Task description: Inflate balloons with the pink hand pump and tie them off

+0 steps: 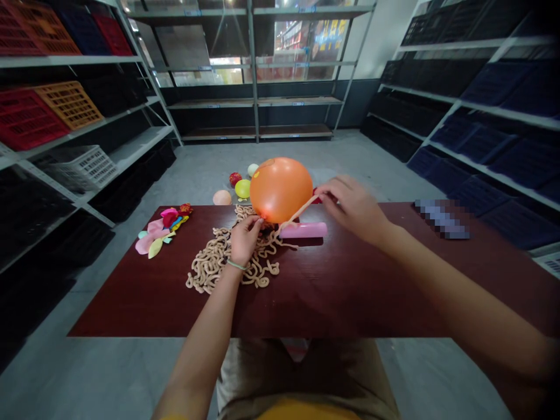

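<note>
A large inflated orange balloon (282, 188) is above the far part of the table. My left hand (245, 238) pinches it at its neck, low on its left side. Off to the right, my right hand (352, 210) is closed on the end of a beige cord (304, 205), which stretches from the fingers down toward the cord pile. That tangled heap of beige cord (210, 262) lies under and around my left hand. Beside it rests a pink cylinder (304, 230), partly behind the cord. The balloon's knot or opening is hidden by my left fingers.
Several uninflated balloons (157, 233) lie at the table's left far corner. Small inflated balloons, including a yellow one (242, 188), are on the floor beyond the table (350, 291). A pixelated flat object (441, 219) lies at right. Shelves with crates (70, 105) stand on both sides.
</note>
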